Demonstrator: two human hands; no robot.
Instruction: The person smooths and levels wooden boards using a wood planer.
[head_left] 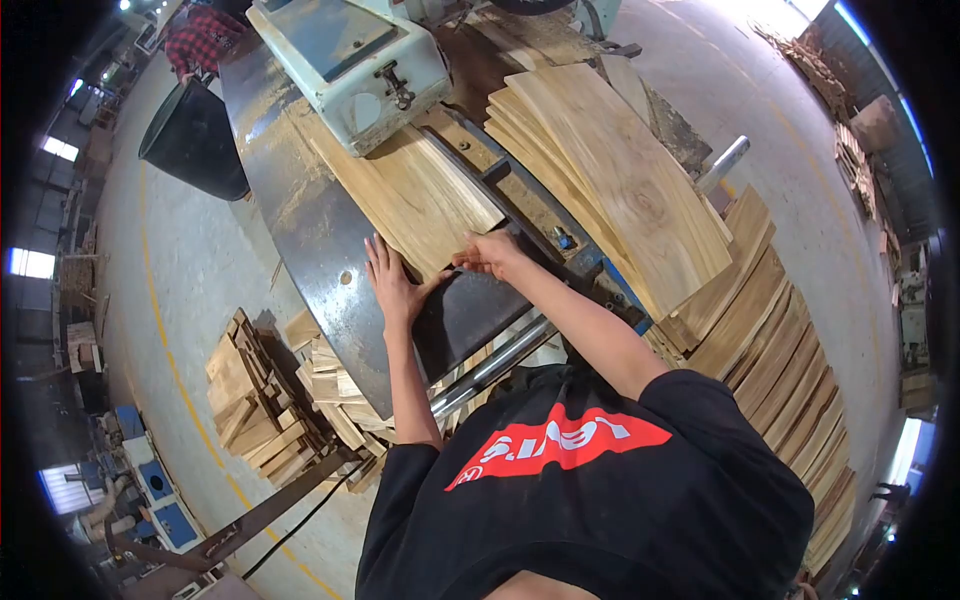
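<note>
A long light-brown wooden board [405,195] lies on the dark metal machine table [320,235], its far end under the pale green machine housing [370,80]. My left hand [393,288] rests at the board's near left corner, fingers spread along its left side and thumb stretched towards its near end. At the near right corner, my right hand [490,254] has its fingers bent round the board's end. A dark metal fence [500,172] runs along the right side of the board.
Stacked planks [640,190] lie right of the machine, above a larger pile of boards [780,350]. Offcuts [260,400] are heaped on the floor at left. A black bin [195,140] stands beyond the table's left edge, near a person in a checked shirt [203,38]. Sawdust covers parts of the table.
</note>
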